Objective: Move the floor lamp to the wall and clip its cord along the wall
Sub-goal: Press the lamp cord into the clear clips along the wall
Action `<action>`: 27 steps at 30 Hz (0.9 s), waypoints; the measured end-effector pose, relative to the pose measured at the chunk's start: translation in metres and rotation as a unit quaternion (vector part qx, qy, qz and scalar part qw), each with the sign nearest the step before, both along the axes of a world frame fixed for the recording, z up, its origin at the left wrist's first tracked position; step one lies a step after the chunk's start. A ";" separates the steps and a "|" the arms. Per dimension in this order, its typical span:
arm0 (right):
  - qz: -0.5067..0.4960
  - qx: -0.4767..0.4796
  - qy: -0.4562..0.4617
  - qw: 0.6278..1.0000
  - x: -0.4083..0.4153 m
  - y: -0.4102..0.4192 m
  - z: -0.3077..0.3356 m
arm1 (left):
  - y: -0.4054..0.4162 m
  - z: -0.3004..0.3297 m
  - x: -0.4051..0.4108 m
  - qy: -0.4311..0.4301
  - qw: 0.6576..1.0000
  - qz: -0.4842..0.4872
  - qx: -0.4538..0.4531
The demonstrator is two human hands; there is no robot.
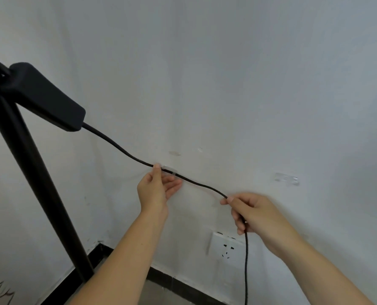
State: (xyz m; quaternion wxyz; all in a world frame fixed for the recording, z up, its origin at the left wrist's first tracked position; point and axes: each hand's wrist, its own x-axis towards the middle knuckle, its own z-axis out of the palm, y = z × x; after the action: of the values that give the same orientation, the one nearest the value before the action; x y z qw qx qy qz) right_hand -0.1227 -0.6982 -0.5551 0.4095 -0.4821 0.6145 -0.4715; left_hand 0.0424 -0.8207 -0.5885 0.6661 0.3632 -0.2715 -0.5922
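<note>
The left hand (156, 190) pinches the cord (121, 148) at the first clear clip (169, 169), other fingers spread open; the right hand (249, 213) is closed around the cord further along. The cord seems seated in that clip, though glare blurs it. Pressing with the thumb while the right hand keeps light tension should seat it. The cord runs from the lamp's black box (44, 95) down-right along the wall (227, 73), then drops past the socket (226, 247). A 2nd clip (286, 178) waits empty.

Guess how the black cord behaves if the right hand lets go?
Probably floppy: the cord sags between the left hand and right hand, then hangs straight down below. Likely light, since a fingertip pinch carries it. The first clip may hold its part; the rest would likely drop.
</note>
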 end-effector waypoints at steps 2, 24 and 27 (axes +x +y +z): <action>-0.008 -0.007 0.052 0.999 -0.010 0.010 0.014 | -0.001 -0.001 -0.001 0.004 1.000 -0.005 0.003; -0.234 -0.071 0.543 0.803 -0.045 0.036 0.072 | -0.011 -0.017 -0.003 0.053 0.997 -0.040 -0.045; -0.250 -0.107 0.506 0.818 -0.054 0.037 0.066 | -0.012 -0.018 -0.004 0.053 0.997 -0.041 -0.050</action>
State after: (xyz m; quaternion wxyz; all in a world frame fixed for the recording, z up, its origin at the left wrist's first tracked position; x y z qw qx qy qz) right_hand -0.1765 -0.6609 -0.4895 -0.1454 -0.5231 0.7806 -0.3096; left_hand 0.0388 -0.8325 -0.6064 0.6721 0.2863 -0.2801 -0.6227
